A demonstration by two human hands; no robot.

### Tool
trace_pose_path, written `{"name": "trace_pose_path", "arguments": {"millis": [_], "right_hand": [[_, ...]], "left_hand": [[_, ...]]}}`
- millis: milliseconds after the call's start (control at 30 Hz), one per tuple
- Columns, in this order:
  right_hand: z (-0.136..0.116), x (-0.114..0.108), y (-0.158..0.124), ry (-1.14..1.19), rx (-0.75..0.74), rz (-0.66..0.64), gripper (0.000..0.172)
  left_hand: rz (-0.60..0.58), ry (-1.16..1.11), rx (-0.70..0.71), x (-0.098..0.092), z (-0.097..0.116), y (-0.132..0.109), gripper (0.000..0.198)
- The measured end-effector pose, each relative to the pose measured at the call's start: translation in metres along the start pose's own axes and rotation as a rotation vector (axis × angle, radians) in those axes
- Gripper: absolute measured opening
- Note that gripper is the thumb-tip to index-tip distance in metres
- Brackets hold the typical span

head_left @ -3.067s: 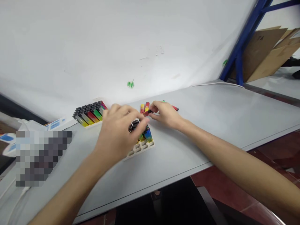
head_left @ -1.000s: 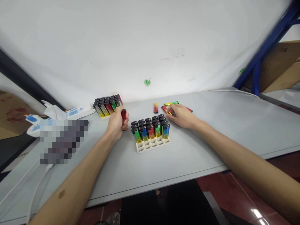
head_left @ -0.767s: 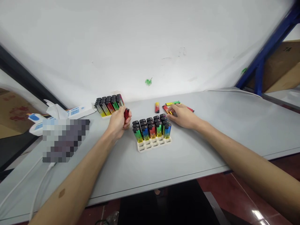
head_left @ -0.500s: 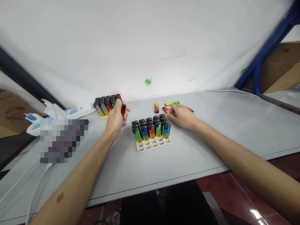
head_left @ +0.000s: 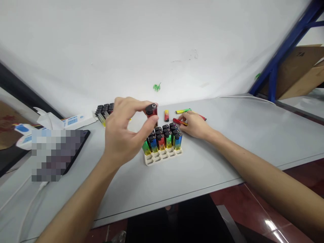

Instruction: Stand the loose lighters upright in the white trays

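Note:
My left hand (head_left: 126, 131) pinches an upright red lighter (head_left: 152, 113) with a black top between thumb and fingertips. It holds this lighter above the back left of a white holder (head_left: 164, 156). Rows of coloured lighters (head_left: 161, 141) stand in the holder; its front slots show as bare. Behind the holder's right side, my right hand (head_left: 194, 124) has its fingers closed on one end of a red and yellow lighter (head_left: 179, 122) lying on the table. Near it lie a yellow and red lighter (head_left: 166, 115), a yellow-green lighter (head_left: 182, 111) and a red lighter (head_left: 203, 117), partly hidden.
A second group of lighters (head_left: 102, 111) stands at the back left, partly behind my left hand. Power strips (head_left: 73, 121) and a blurred dark device (head_left: 60, 155) with a white cable lie left. The wall (head_left: 152, 50) bounds the table's (head_left: 227, 152) back.
My left hand has moved right with the red lighter, from beside the back group to over the white holder. My right hand stays at the red and yellow lighter, which has shifted slightly.

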State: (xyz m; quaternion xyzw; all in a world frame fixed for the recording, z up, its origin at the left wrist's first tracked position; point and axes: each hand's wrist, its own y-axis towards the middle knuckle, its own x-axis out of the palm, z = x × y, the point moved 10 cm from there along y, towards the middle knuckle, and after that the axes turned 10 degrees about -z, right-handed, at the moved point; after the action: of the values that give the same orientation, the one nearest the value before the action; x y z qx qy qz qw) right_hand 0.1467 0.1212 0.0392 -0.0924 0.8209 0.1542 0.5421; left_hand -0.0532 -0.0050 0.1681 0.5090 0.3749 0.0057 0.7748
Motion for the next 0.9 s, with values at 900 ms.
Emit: {"name": "trace_pose_path", "arguments": {"millis": [900], "right_hand": [[-0.005, -0.024, -0.01, 0.406, -0.022, 0.209, 0.014]], "left_hand": [[-0.267, 0.255, 0.37, 0.063, 0.045, -0.027, 0.014]]}}
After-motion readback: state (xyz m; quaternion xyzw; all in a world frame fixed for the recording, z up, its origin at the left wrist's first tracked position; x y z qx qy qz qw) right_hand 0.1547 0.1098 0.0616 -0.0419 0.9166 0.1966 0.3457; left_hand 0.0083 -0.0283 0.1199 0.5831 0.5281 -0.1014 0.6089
